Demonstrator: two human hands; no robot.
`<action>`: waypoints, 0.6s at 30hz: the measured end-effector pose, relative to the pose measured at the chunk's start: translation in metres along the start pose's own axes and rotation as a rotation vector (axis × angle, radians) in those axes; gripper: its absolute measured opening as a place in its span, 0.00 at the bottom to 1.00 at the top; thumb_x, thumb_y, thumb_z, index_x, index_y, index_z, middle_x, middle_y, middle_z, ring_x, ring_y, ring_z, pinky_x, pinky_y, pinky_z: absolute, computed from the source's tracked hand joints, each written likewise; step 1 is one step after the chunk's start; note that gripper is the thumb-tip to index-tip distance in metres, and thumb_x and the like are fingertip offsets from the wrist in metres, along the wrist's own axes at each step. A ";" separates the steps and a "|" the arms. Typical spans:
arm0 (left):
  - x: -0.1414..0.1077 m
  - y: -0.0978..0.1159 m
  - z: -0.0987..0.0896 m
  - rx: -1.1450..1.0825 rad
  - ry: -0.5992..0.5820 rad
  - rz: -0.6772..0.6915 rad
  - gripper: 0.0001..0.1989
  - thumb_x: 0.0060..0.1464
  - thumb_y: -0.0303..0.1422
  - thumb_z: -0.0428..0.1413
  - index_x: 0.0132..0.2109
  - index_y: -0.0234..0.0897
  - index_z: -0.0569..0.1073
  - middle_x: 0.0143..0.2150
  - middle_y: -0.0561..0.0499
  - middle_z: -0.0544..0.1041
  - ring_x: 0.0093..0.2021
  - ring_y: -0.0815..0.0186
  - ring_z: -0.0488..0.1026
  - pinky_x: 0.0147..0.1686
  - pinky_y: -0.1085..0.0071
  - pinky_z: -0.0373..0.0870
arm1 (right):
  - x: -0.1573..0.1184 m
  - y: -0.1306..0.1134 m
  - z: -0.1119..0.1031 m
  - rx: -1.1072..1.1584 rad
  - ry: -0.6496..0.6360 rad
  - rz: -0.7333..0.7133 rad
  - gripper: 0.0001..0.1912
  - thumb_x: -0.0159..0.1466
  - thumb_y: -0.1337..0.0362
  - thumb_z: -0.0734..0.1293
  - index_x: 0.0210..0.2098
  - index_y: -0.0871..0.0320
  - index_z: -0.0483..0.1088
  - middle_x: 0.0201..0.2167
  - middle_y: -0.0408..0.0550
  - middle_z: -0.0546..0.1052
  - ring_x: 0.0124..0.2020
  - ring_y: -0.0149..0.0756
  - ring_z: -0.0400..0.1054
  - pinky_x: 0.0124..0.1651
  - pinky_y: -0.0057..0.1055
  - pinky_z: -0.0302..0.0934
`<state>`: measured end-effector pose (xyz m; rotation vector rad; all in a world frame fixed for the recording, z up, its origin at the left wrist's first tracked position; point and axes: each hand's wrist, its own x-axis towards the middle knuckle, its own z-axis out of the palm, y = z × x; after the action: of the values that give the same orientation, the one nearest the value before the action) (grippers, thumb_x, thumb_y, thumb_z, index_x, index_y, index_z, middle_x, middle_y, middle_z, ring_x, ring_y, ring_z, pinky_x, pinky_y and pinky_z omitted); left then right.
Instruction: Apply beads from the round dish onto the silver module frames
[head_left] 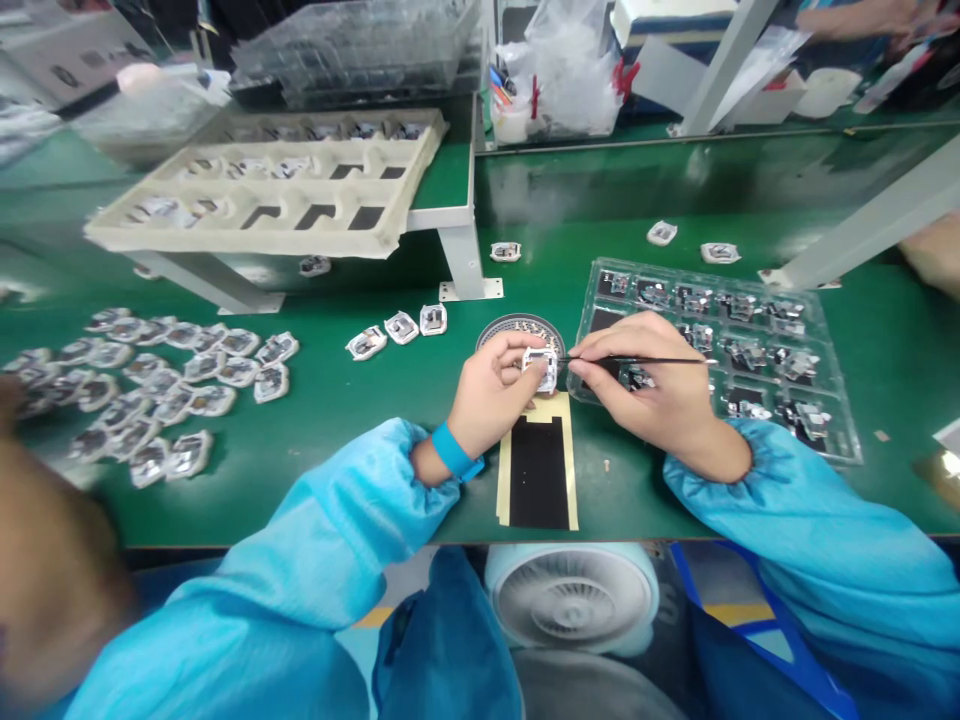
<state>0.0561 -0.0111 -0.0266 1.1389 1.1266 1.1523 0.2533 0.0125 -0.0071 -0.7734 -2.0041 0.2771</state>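
Between the thumb and fingers of my left hand (pixel 491 395) is a small white device housing (pixel 541 370), held above the near rim of a round dish (pixel 519 322) of small parts. My right hand (pixel 652 385) pinches a thin black tool (pixel 637 360), tweezers or a similar tool, with its tip at the right edge of the housing. Just below the hands, a black pad with yellow borders (pixel 539 475) lies on the green table. A clear tray (pixel 840 400) of small metallic parts sits partly behind my right hand.
Many white housings (pixel 187 455) lie at the left, and three more (pixel 401 327) nearer the middle. A cream tray (pixel 247 243) rests on a raised green shelf (pixel 442 185). A metal post (pixel 862 230) stands at the right. Parts of other people show at both sides.
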 end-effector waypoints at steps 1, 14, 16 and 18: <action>-0.001 0.001 0.000 0.003 -0.005 0.006 0.15 0.56 0.34 0.63 0.49 0.34 0.71 0.42 0.46 0.80 0.32 0.65 0.81 0.21 0.79 0.73 | 0.000 0.000 -0.001 0.020 0.012 0.011 0.10 0.59 0.69 0.74 0.40 0.55 0.73 0.39 0.43 0.81 0.42 0.34 0.74 0.49 0.38 0.69; -0.011 0.019 0.001 -0.271 -0.205 -0.147 0.20 0.54 0.35 0.64 0.53 0.35 0.74 0.39 0.45 0.80 0.35 0.57 0.82 0.23 0.73 0.76 | -0.004 0.001 0.006 0.211 0.075 0.060 0.10 0.60 0.66 0.74 0.40 0.54 0.73 0.39 0.44 0.81 0.42 0.34 0.76 0.49 0.38 0.69; -0.012 0.019 0.001 -0.272 -0.203 -0.152 0.20 0.54 0.35 0.65 0.53 0.35 0.74 0.38 0.45 0.80 0.35 0.56 0.82 0.24 0.73 0.76 | -0.005 0.000 0.007 0.212 0.070 0.097 0.08 0.61 0.64 0.73 0.39 0.54 0.73 0.38 0.44 0.81 0.41 0.35 0.76 0.49 0.39 0.70; -0.011 0.018 0.002 -0.266 -0.201 -0.154 0.21 0.54 0.35 0.65 0.54 0.35 0.75 0.38 0.45 0.80 0.35 0.56 0.82 0.24 0.72 0.76 | -0.006 -0.001 0.008 0.227 0.068 0.129 0.08 0.61 0.62 0.73 0.39 0.54 0.73 0.38 0.45 0.81 0.41 0.35 0.76 0.49 0.39 0.71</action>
<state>0.0557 -0.0215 -0.0081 0.9225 0.8619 1.0095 0.2485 0.0091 -0.0148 -0.7573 -1.8240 0.5361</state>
